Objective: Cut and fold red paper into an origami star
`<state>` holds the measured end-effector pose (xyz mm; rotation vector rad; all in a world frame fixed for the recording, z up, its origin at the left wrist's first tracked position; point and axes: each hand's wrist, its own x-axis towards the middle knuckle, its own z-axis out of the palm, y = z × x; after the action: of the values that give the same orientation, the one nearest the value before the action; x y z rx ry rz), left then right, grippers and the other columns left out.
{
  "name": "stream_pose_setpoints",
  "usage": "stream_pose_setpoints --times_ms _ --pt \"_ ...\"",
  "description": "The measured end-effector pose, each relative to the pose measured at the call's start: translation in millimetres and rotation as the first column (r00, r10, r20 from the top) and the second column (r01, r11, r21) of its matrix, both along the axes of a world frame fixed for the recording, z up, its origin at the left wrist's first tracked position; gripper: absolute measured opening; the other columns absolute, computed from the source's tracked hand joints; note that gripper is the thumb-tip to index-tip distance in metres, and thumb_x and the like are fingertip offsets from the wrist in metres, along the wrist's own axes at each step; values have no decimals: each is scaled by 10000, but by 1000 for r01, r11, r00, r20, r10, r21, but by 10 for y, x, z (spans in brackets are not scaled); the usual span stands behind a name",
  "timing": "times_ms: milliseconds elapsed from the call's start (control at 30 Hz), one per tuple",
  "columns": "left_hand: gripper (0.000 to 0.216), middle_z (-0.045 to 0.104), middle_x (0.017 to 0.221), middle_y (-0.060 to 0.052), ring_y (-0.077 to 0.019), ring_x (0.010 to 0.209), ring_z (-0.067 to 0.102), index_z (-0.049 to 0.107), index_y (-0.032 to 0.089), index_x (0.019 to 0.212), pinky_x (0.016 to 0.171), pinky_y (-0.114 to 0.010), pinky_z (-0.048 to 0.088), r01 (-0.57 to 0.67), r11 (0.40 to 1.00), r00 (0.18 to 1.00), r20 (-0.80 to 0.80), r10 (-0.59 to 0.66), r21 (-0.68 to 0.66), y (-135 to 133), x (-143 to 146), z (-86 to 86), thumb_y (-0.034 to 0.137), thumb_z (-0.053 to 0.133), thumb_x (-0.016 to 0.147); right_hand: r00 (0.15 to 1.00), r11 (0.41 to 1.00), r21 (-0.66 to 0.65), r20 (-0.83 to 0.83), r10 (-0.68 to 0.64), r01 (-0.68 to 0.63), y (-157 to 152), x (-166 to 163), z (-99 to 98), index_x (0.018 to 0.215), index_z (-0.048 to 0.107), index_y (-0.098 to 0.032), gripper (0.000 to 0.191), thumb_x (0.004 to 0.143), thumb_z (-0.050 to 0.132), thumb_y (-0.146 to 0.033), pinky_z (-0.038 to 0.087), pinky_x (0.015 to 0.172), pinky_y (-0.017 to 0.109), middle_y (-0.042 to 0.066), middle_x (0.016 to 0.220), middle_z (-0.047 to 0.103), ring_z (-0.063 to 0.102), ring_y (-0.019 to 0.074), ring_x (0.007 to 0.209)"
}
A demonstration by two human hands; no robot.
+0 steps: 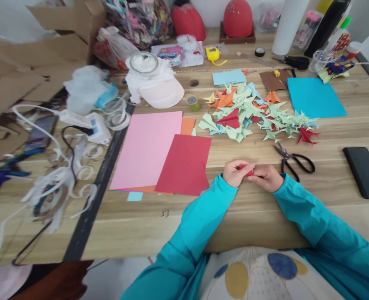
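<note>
Both hands meet near the front edge of the wooden table [140, 233]. My left hand [234, 173] and my right hand [265, 177] are closed, pinching a small folded piece of red paper [246, 168] between their fingertips. Teal sleeves cover both arms. Just left of my hands lies a red sheet [184, 164] overlapping a pink sheet [145, 148] and an orange one [188, 125]. Beyond my hands sits a pile of folded paper shapes [253, 114] in green, red, orange and blue.
Black scissors [292, 160] lie right of my hands, a black phone [364, 171] further right. A blue sheet [314, 98], a white cap [159, 89], a tape measure [212, 54], red helmets [237, 18], and tangled white tape rolls [66, 175] at left crowd the table.
</note>
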<state>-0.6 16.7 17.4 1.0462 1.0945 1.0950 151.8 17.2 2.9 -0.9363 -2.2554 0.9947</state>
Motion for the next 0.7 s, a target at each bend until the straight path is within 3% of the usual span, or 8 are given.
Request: stream_pose_setpoints --times_ms 167,333,500,700 --pt "241 631 525 -23 -105 497 538 656 129 590 505 -228 440 8 1000 1000 10 -7 -29 -2 3 -17 365 704 582 1000 1000 -2 -3 14 -14 -5 -7 19 568 543 -159 399 846 427 -420 355 557 221 14 555 508 475 112 562" --pt "284 633 538 -26 -101 508 550 664 120 632 532 -223 447 -23 999 998 55 25 -49 20 3 -63 404 677 615 1000 999 -40 -5 -29 29 -17 -19 30 520 493 -157 408 830 458 -418 341 514 214 -7 507 465 428 90 500" --pt "388 666 659 -31 -109 509 576 656 127 802 492 -230 458 -25 992 966 253 56 -122 39 13 -122 465 663 611 970 951 -272 -149 -191 145 -22 -44 86 556 514 -157 391 822 462 -437 358 437 198 -15 462 501 455 78 421" --pt "283 614 546 2 -102 455 544 637 124 705 466 -235 451 33 995 966 258 -9 -90 29 11 -106 370 708 585 918 905 -377 -253 -304 196 -23 -57 163 558 552 -156 430 814 448 -486 400 445 203 3 467 551 496 87 429"
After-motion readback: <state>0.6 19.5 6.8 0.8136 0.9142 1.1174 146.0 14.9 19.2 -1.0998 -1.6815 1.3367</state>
